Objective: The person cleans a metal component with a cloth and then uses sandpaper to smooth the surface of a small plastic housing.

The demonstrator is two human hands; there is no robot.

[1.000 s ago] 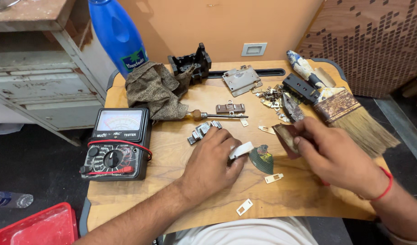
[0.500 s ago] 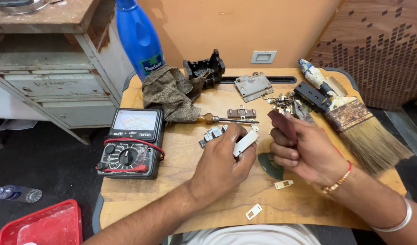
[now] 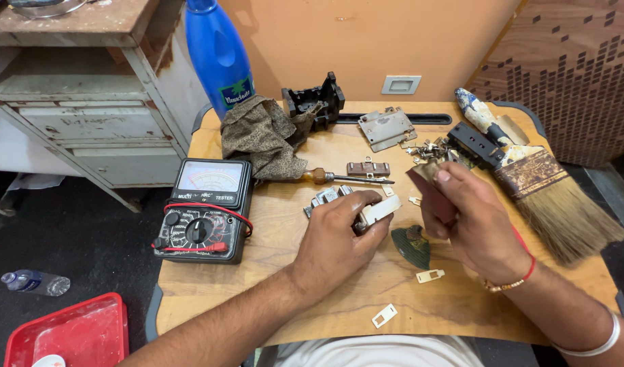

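Left hand [image 3: 339, 234] pinches a white plastic switch part [image 3: 378, 211] at centre frame; right hand [image 3: 472, 217] grips a stiff reddish-brown sandpaper piece [image 3: 431, 194] on the grainy wooden board [image 3: 291, 299].

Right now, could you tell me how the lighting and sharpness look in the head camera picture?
In the head view, light is soft and even, with faint shadows under the left hand and right hand; the multimeter screen shows mild glare; focus is sharp on the table; straight edges bow slightly towards the corners.
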